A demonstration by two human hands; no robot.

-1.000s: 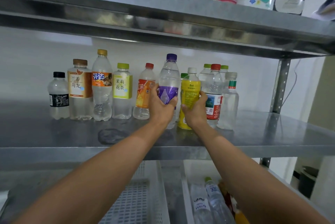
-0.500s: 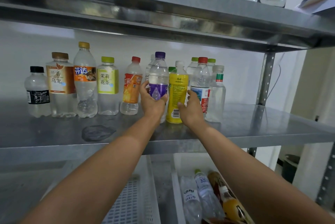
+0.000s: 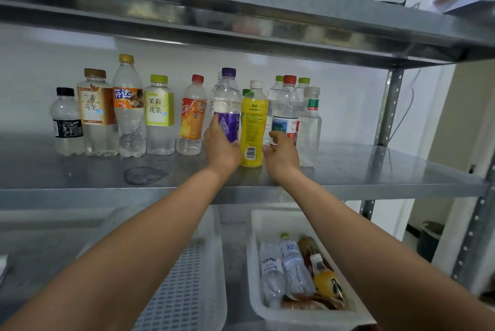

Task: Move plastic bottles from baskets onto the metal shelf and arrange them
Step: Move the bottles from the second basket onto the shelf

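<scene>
At the middle of the frame, the left hand (image 3: 222, 147) has its grip wrapped round the lower part of the purple-labelled bottle (image 3: 227, 105), which stands upright on the metal shelf (image 3: 361, 167) among the row of bottles. Just right of it stands the yellow bottle (image 3: 253, 122). The right hand (image 3: 282, 156) sits beside that, its grip loose and half curled with nothing in it, though the thumb may be touching the yellow bottle. More bottles (image 3: 296, 269) lie in the white basket (image 3: 278, 219) at lower right.
</scene>
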